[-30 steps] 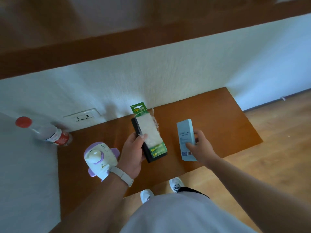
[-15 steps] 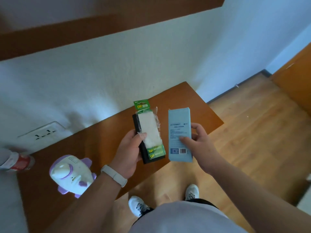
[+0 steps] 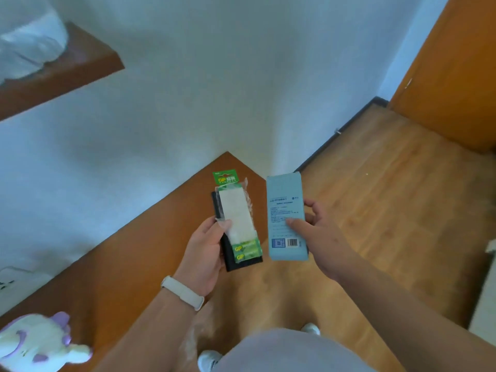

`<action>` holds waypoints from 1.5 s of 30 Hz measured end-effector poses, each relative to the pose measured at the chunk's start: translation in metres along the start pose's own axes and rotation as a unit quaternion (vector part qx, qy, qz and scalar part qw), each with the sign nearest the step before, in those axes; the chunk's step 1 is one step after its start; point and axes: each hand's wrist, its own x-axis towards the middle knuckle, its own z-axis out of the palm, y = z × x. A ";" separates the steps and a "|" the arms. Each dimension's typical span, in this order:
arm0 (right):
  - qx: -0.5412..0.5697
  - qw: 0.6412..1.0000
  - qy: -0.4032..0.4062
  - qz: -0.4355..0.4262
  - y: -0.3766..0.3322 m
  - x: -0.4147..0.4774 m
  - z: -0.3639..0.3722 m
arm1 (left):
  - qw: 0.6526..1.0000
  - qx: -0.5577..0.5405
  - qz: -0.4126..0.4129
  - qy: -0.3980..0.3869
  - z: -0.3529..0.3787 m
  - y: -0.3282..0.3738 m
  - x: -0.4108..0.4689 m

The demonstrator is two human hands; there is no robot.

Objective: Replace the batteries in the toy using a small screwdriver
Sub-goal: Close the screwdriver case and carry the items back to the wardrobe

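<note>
My left hand (image 3: 205, 253) grips a green battery pack (image 3: 237, 218) stacked on a flat black case (image 3: 231, 257), thumb across the front. To its right, my right hand (image 3: 319, 237) holds a light blue box (image 3: 285, 210) with a barcode, thumb on its face and fingers behind. Both are held in the air above the front edge of the brown table (image 3: 134, 264). The white and purple toy (image 3: 40, 342) lies on the table at the bottom left, blurred and cut off by the frame edge.
A white wall socket (image 3: 16, 277) sits at the left above the table. A brown shelf (image 3: 61, 76) with a white bag juts from the wall at the upper left. Wooden floor (image 3: 389, 197) and an orange door (image 3: 451, 76) lie to the right.
The view has swung right: toy, socket and table slid left, and the bottle left the frame. My right hand lifted the blue box off the table; both hands keep their holds.
</note>
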 end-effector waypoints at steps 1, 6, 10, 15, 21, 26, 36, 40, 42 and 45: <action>0.011 1.000 0.008 -0.005 -0.002 -0.001 -0.020 | 1.000 0.007 0.000 -0.007 0.020 -0.002 0.002; 0.064 0.996 0.058 -0.022 -0.009 -0.008 -0.115 | 0.998 0.027 -0.006 -0.050 0.117 -0.013 0.020; 0.113 0.985 0.127 -0.028 -0.011 -0.020 -0.183 | 0.995 0.039 -0.020 -0.095 0.188 -0.020 0.030; 0.157 0.969 0.189 -0.032 -0.016 -0.033 -0.244 | 0.986 0.077 -0.040 -0.143 0.257 -0.026 0.044; 0.160 0.951 0.264 -0.027 -0.019 -0.039 -0.299 | 0.971 0.127 -0.061 -0.196 0.329 -0.036 0.079; 0.190 0.929 0.317 -0.012 -0.025 -0.024 -0.349 | 0.953 0.135 -0.076 -0.259 0.391 -0.039 0.113; 0.228 0.882 0.412 -0.011 -0.070 0.073 -0.439 | 0.918 0.161 -0.121 -0.341 0.520 -0.016 0.238; 0.233 0.865 0.443 -0.019 -0.093 0.109 -0.474 | 0.896 0.175 -0.137 -0.383 0.575 0.003 0.286; 0.233 0.857 0.458 -0.025 -0.101 0.125 -0.490 | 0.886 0.187 -0.133 -0.402 0.604 0.010 0.308; 0.233 0.848 0.475 -0.030 -0.109 0.138 -0.512 | 0.877 0.201 -0.132 -0.417 0.643 0.013 0.329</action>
